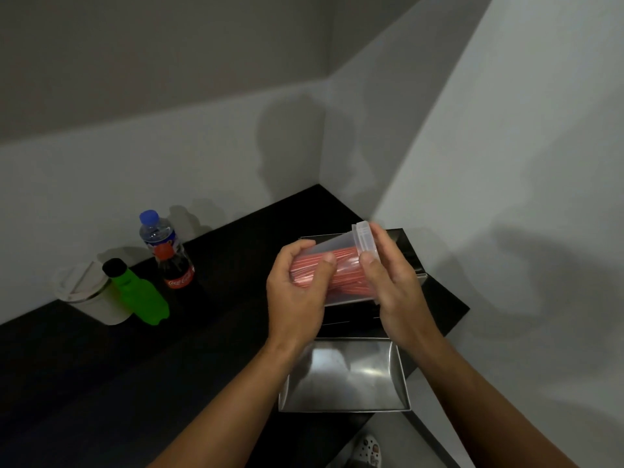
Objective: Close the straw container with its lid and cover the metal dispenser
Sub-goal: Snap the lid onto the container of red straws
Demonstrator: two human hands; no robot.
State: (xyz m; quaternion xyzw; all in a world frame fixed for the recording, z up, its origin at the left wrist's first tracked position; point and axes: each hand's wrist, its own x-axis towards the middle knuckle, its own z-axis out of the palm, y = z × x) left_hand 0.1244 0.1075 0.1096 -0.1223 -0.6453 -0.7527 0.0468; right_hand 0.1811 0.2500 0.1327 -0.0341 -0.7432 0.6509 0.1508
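Observation:
A clear plastic straw container (341,265) full of red straws lies tilted on its side in the air above the counter. My left hand (297,295) grips its body from the left. My right hand (388,282) is closed around its clear lid (364,236), which sits at the container's right end. Behind and below the hands stands the metal dispenser (405,244), open, mostly hidden by my hands. Its shiny metal cover (344,373) lies on the counter's near edge, hollow side up.
At the left of the black counter (169,366) stand a white lidded cup (84,292), a green bottle (138,292), a cola bottle (177,268) and a blue-capped water bottle (153,228). Grey walls close in behind and on the right.

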